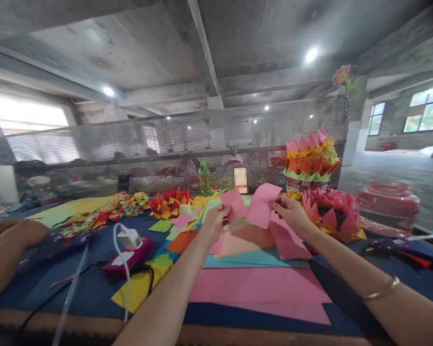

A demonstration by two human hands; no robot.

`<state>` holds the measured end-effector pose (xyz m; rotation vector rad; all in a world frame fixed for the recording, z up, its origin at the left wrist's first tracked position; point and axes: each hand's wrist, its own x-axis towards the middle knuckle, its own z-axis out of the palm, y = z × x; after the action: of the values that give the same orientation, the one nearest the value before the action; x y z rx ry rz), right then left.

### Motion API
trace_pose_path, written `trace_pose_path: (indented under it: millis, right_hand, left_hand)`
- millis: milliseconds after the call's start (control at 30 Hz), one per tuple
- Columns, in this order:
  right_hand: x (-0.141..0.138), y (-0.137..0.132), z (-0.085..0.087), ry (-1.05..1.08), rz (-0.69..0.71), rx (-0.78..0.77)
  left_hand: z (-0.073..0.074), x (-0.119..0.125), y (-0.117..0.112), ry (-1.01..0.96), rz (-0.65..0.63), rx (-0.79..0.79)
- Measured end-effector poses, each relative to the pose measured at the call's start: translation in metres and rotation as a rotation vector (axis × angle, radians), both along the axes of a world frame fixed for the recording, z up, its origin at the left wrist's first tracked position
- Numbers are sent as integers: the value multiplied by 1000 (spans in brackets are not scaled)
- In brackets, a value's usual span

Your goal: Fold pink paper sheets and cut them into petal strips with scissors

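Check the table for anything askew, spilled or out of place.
Two things look untidy: the lower pink sheet juts out slanted from under the upper one, and small paper scraps lie loosely scattered towards the back left.

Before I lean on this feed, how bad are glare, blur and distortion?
Head view: the window at left is washed out and a ceiling light glares; head view: the pink sheet in the right hand has readable edges, but the red jar looks smeared; head view: the right forearm looks stretched toward the edge.
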<state>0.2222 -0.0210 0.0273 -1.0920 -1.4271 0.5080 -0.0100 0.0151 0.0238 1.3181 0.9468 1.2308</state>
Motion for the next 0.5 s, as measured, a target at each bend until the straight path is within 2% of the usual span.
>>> trace_pose_path:
  millis: [67,133,300,400,500]
  right_hand:
    - [-1,1,-1,-26,18,9]
    - [-3,1,-1,-46,28,16]
    - [-5,0,0,-69,49,24]
    - [-10,-4,2,-86,113,26]
    - [-16,-8,4,-92,150,26]
  left_hand:
    - [4,2,-5,-120,-115,-43]
    - [5,5,-8,-175,-174,-66]
    - [-1,10,-8,-103,-150,-43]
    - [-4,12,-8,-36,-125,9]
    - [-5,13,-11,-80,-169,-11]
